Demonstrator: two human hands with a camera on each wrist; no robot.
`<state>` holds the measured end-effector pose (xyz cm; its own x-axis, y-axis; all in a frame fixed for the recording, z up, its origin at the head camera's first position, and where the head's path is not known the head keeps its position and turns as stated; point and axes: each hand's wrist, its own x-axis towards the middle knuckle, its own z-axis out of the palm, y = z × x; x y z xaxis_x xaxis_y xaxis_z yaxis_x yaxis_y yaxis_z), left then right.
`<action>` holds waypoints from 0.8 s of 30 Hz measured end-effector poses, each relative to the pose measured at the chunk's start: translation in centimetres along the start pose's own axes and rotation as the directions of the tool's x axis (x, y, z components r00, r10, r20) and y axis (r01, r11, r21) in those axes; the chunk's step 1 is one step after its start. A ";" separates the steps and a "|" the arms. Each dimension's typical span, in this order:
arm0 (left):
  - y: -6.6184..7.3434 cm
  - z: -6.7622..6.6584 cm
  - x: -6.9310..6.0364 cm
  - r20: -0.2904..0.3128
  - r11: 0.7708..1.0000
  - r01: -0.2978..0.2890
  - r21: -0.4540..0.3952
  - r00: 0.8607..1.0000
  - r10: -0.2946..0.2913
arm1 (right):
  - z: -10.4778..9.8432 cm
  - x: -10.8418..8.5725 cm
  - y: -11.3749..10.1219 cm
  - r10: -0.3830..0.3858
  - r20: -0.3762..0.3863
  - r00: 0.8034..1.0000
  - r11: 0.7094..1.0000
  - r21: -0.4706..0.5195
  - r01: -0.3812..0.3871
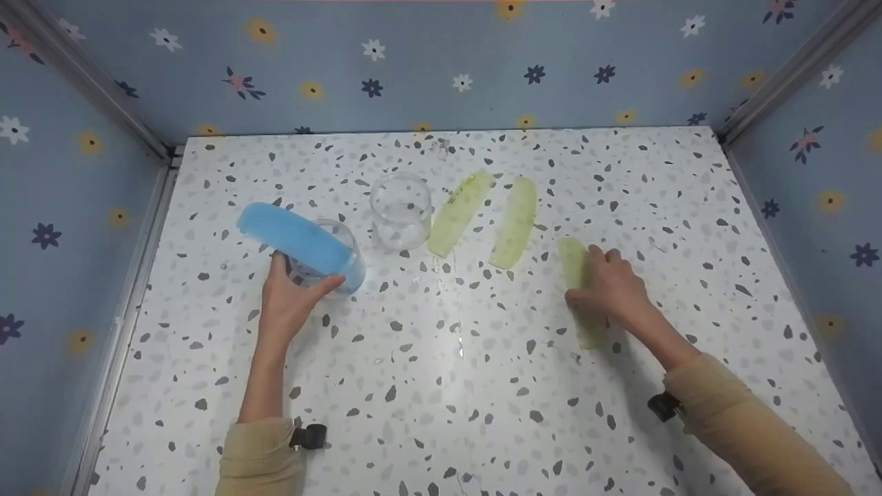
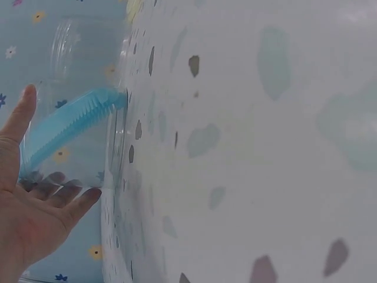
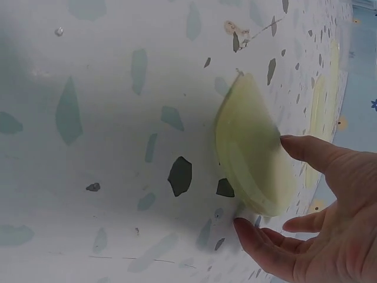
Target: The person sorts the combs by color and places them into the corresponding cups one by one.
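A blue comb-like piece with teeth (image 1: 296, 238) (image 2: 76, 121) leans in a clear jar (image 1: 355, 258) (image 2: 88, 168). My left hand (image 1: 286, 303) (image 2: 29, 218) is round this jar, thumb on one side and fingers on the other. At the right, my right hand (image 1: 617, 289) (image 3: 336, 206) straddles a pale green curved piece (image 1: 574, 258) (image 3: 253, 147) lying on the table. The right thumb touches one edge of it, while the fingertips rest low beside the other; a small gap shows there in the right wrist view.
A second clear jar (image 1: 401, 220) stands upright behind and right of the first. Two more pale green curved pieces (image 1: 462, 213) (image 1: 515, 224) lie between it and my right hand. The speckled table (image 1: 413, 427) meets flowered walls (image 1: 427, 69) at its back and sides.
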<state>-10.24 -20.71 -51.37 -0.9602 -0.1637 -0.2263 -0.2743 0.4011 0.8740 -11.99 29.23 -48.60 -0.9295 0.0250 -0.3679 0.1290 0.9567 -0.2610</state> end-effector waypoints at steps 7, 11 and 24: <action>0.0 -0.1 -0.1 0.003 1.000 -0.011 -0.012 1.000 0.011 | -0.2 0.2 -0.7 -0.001 0.018 1.000 1.000 -0.031 0.002; 0.0 -0.4 -0.4 0.007 0.999 0.009 -0.034 1.000 -0.009 | -0.1 0.3 -1.0 0.006 0.036 0.999 0.999 -0.033 -0.004; 1.7 -2.3 -1.4 -0.122 0.961 -0.117 -0.251 0.989 0.088 | -0.2 0.6 -1.3 0.016 0.048 0.999 0.999 -0.046 -0.014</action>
<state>-9.19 -21.87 -48.57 -0.9672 -0.2362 -0.0940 -0.1382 0.1783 0.9742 -12.82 28.05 -48.30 -0.9096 0.0268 -0.4145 0.1262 0.9686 -0.2144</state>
